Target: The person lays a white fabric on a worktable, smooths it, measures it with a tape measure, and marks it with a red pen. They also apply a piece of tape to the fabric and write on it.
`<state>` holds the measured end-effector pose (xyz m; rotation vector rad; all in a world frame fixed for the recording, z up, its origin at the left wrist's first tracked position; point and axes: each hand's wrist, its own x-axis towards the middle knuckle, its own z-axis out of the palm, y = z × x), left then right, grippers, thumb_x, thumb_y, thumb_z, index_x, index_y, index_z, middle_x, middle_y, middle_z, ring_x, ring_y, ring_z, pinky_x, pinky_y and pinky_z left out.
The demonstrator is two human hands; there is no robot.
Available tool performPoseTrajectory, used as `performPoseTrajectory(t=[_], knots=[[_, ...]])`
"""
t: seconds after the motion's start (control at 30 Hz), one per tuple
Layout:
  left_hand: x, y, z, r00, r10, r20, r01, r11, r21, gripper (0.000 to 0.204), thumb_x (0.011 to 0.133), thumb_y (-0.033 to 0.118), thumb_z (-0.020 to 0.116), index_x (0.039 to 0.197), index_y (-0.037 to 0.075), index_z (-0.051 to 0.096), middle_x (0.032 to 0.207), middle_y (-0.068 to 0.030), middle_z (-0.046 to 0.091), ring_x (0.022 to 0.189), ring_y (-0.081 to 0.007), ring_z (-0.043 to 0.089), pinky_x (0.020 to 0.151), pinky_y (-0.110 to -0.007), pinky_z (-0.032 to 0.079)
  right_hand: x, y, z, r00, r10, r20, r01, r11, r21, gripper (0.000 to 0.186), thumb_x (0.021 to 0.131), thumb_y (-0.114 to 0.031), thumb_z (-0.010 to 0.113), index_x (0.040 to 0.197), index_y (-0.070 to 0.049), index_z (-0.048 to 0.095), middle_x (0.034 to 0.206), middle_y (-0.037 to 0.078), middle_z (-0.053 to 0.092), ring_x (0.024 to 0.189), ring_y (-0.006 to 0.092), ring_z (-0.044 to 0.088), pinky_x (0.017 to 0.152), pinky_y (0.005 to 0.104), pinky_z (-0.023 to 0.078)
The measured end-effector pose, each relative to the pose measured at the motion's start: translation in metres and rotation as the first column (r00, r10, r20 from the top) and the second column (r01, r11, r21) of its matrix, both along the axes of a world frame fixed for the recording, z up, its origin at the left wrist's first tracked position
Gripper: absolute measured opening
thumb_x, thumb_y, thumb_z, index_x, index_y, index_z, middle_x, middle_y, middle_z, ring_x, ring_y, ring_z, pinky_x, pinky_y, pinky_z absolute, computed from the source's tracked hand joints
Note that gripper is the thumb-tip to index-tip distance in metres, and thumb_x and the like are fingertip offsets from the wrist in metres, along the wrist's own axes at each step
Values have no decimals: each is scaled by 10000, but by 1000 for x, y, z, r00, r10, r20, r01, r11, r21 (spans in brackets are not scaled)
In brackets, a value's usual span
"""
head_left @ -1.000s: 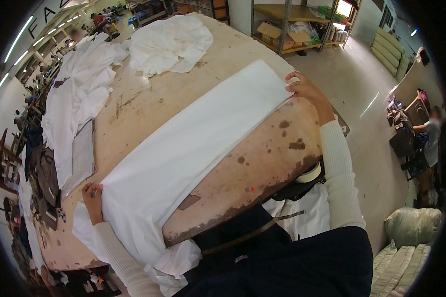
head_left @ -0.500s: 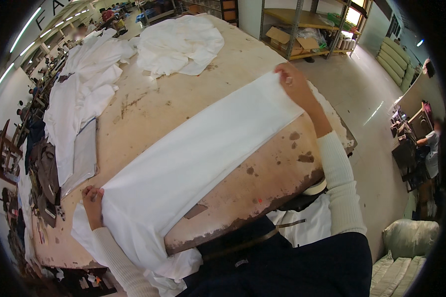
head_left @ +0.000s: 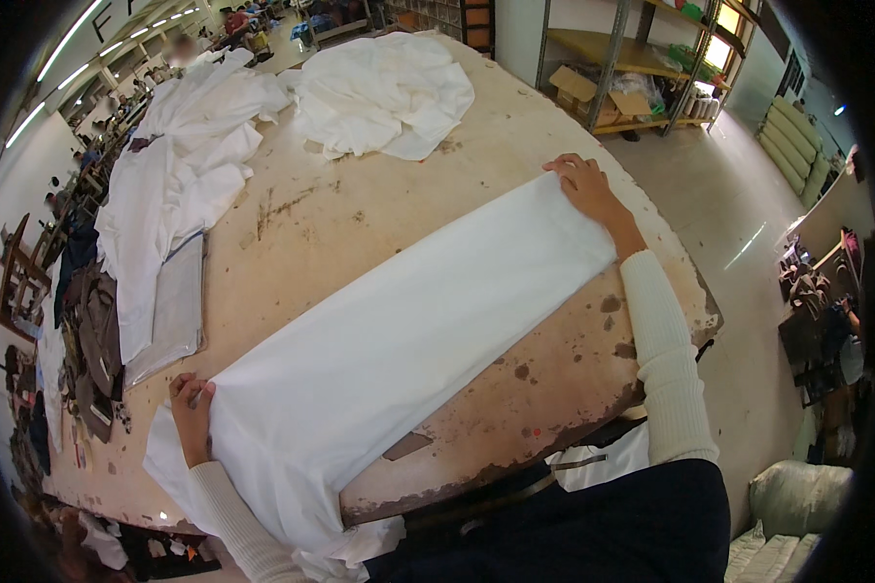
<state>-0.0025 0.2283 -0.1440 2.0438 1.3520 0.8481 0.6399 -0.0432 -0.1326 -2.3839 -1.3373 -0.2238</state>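
- Head view, change noted: over the last second the right hand (head_left: 585, 187) has travelled away from the near edge toward the middle of the tabletop (head_left: 379, 209), carrying its end of the white cloth (head_left: 399, 350) with it. The left hand (head_left: 192, 416) has kept its station at the opposite end.
- Reading of that change: the cloth now lies stretched and flatter between the two hands, which suggests it is being laid out straight; this is a judgement only.
- Left grip: fingers closed on the cloth's edge, pinching it near the tabletop's left margin.
- Right grip: palm down, fingers spread over the far corner of the cloth; whether it pinches or merely presses the fabric, I cannot tell.
- Position of the cloth: a long band running diagonally across the tabletop, its lower left end spilling over the near edge.
- Condition of the cloth: plain white, apparently doubled, smooth along most of its length, with soft creases near the left hand.
- Surroundings: the tabletop is worn and stained brown. A crumpled white heap (head_left: 384, 92) lies at the far side, well apart, and more white fabric (head_left: 180, 165) runs along the left side beside a flat grey board (head_left: 170, 321).
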Motion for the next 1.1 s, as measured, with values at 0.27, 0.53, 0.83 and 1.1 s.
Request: performPoseTrajectory(t=[0.27,0.53,0.83,1.1], knots=[[1,2,-7,994,-69,83,64,996,65,110,810,49,659,857,6,569,1024,-68,502,1019,-172,482,892,-281,400,24,-13,1,907,316,-279,-182,891,415,247,816,16,550,1020,-109,486,953,33,542,817,174,548,768,294,447],[7,-42,73,973,-4,232,-47,975,215,126,861,95,593,879,5,507,833,7,489,784,-105,431,754,-213,362,-48,-75,89,994,-78,-74,106,586,804,498,847,38,552,1274,-76,322,1044,83,501,901,143,539,796,265,456],[62,9,21,941,-338,-2,337,938,86,165,824,113,642,927,-13,612,877,-88,630,871,-169,572,829,-274,431,-6,-120,36,954,-298,-11,296,939,175,479,884,3,446,1317,-172,337,1122,216,578,984,365,591,830,446,448],[117,-91,68,881,-368,-298,472,739,481,207,784,95,658,979,57,600,931,-114,598,883,-295,556,806,-372,427,4,-107,-26,983,-148,111,111,951,287,394,915,-58,414,1297,-149,381,1210,194,554,1062,378,554,850,451,442]])
